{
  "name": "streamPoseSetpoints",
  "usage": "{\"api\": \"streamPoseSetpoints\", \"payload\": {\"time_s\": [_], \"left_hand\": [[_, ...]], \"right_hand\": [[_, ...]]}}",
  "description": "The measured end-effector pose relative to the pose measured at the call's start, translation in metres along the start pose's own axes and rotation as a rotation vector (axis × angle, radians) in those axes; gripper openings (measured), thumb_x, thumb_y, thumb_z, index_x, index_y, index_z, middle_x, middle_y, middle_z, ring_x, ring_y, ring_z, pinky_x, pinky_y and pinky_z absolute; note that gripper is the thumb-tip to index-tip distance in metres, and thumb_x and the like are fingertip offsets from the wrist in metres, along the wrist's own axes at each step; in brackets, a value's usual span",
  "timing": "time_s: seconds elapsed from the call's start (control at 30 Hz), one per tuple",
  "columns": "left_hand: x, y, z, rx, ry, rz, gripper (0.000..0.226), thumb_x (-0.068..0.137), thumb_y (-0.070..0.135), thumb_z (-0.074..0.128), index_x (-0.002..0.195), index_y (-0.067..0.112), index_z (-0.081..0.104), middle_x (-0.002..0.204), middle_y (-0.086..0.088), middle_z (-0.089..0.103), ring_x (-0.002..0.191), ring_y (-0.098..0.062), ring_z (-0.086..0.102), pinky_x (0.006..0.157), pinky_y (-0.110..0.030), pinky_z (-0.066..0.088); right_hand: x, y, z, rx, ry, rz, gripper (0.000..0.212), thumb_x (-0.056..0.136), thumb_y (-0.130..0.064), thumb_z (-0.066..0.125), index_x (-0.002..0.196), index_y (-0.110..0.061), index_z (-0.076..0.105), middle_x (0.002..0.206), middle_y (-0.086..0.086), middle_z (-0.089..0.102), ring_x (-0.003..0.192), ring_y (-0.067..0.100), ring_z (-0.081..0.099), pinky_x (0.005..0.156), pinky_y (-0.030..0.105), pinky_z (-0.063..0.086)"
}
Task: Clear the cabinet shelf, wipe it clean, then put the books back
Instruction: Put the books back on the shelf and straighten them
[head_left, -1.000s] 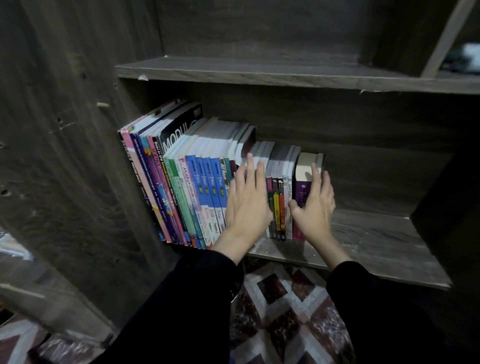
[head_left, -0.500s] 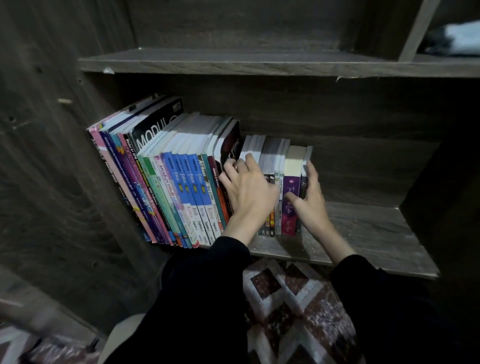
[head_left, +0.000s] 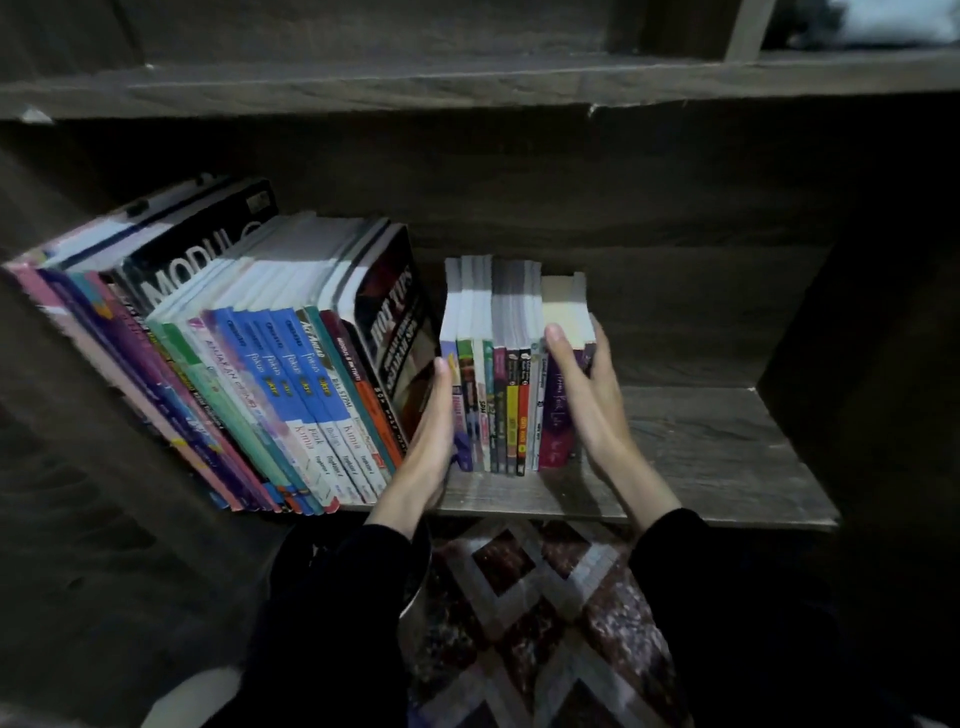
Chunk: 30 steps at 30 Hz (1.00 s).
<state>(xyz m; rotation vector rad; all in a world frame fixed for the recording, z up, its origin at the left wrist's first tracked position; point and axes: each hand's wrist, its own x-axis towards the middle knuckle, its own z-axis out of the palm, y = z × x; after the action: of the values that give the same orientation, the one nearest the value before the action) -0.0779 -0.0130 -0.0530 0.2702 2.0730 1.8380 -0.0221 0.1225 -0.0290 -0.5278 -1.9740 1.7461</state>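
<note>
Dark wood grain surrounds everything: the cabinet shelf (head_left: 701, 452) runs beneath an upper board (head_left: 467, 83), with a patterned floor (head_left: 545, 597) showing below its front edge. On the shelf's left part, tall workbooks (head_left: 270, 374) lean hard to the left. Just beside them, across a narrow gap, stands an upright block of small paperbacks (head_left: 498, 405), which I take to be the next load to clear. My left hand (head_left: 431, 431) sits in that gap, fingers straight and flat against the block's left face, clasping nothing. My right hand (head_left: 587, 395) takes the far end: thumb across the spine of the thick purple book (head_left: 558, 431), fingers round its outer side. I judge the block moderately heavy, and rigid only while squeezed. The glossy covers look slippery, so middle volumes could drop out if the pressure slackens. The best hold, I think, is low on both end faces, palms pressing inward, with fingertips hooked under the bottom edges once the block tips forward. The leaning workbooks may slump rightward when the left hand leaves.
</note>
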Motion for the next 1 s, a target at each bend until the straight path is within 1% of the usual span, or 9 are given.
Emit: {"api": "streamPoseSetpoints", "payload": {"time_s": [0.07,0.13,0.2,0.3,0.43,0.57,0.7,0.83,1.0], "left_hand": [[0.005,-0.007,0.01,0.002,-0.037,0.016,0.085,0.074,0.088,0.018,0.145,0.042,0.033,0.122,0.005,0.061,0.102,-0.001,0.06,0.084,-0.028,0.051],[0.012,-0.013,0.024,-0.016,-0.07,0.023,0.094,0.065,0.097,0.024,0.144,0.048,0.029,0.14,0.006,0.05,0.126,-0.011,0.046,0.106,-0.04,0.036],[0.02,-0.017,0.043,-0.025,-0.094,0.024,0.098,0.062,0.098,0.025,0.145,0.046,0.027,0.151,0.009,0.037,0.138,-0.013,0.033,0.115,-0.048,0.024],[0.023,-0.014,0.079,-0.031,-0.175,0.002,0.105,0.057,0.101,0.024,0.146,0.046,0.025,0.154,0.01,0.031,0.142,-0.016,0.029,0.115,-0.052,0.023],[0.018,-0.007,0.133,-0.014,-0.344,-0.006,0.095,0.059,0.1,0.026,0.142,0.054,0.026,0.152,0.015,0.034,0.14,-0.014,0.032,0.114,-0.052,0.022],[0.004,0.002,0.183,0.029,-0.444,0.01,0.089,0.059,0.1,0.027,0.139,0.061,0.021,0.154,0.02,0.026,0.142,-0.012,0.027,0.115,-0.052,0.021],[-0.002,0.008,0.204,0.076,-0.427,0.07,0.086,0.061,0.099,0.027,0.138,0.065,0.011,0.155,0.023,0.019,0.144,-0.018,0.024,0.114,-0.054,0.022],[-0.001,-0.002,0.209,0.153,-0.384,0.183,0.088,0.065,0.092,0.043,0.14,0.063,0.008,0.154,0.016,0.028,0.142,-0.011,0.027,0.116,-0.046,0.024],[0.014,-0.012,0.213,0.299,-0.296,0.327,0.085,0.076,0.077,0.046,0.149,0.043,0.017,0.153,0.003,0.033,0.137,-0.015,0.036,0.113,-0.04,0.032]], "right_hand": [[0.0,0.004,-0.012,0.014,0.05,-0.015,0.096,0.069,-0.072,0.049,0.151,-0.032,0.021,0.149,-0.004,0.039,0.134,0.016,0.037,0.105,0.033,0.029],[0.001,0.008,-0.027,0.018,0.096,-0.01,0.093,0.07,-0.073,0.051,0.149,-0.033,0.023,0.144,-0.003,0.044,0.13,0.017,0.042,0.104,0.034,0.032],[0.004,0.011,-0.044,0.014,0.146,0.009,0.089,0.073,-0.075,0.052,0.148,-0.035,0.025,0.139,-0.003,0.049,0.126,0.019,0.046,0.105,0.04,0.035],[0.006,0.017,-0.078,0.008,0.235,0.007,0.079,0.078,-0.074,0.05,0.145,-0.038,0.029,0.122,-0.01,0.052,0.119,0.017,0.05,0.105,0.045,0.038],[0.008,0.024,-0.131,-0.023,0.387,0.018,0.076,0.075,-0.079,0.042,0.14,-0.041,0.032,0.125,-0.007,0.053,0.119,0.021,0.051,0.106,0.052,0.037],[0.012,0.021,-0.181,0.009,0.497,0.056,0.078,0.079,-0.081,0.035,0.139,-0.031,0.031,0.113,-0.007,0.057,0.111,0.02,0.057,0.101,0.048,0.042],[0.009,0.013,-0.191,0.012,0.591,0.142,0.067,0.097,-0.059,0.028,0.15,-0.019,0.019,0.147,0.009,0.035,0.13,0.024,0.04,0.102,0.037,0.033],[-0.016,0.008,-0.156,-0.182,0.735,0.031,0.069,0.098,-0.052,0.036,0.153,-0.022,0.009,0.158,0.009,0.007,0.143,0.025,0.015,0.114,0.042,0.02],[-0.023,0.013,-0.14,-0.803,0.679,-0.334,0.075,0.089,-0.055,0.048,0.15,-0.018,0.024,0.157,0.021,0.012,0.145,0.035,0.005,0.115,0.054,0.001]]}}
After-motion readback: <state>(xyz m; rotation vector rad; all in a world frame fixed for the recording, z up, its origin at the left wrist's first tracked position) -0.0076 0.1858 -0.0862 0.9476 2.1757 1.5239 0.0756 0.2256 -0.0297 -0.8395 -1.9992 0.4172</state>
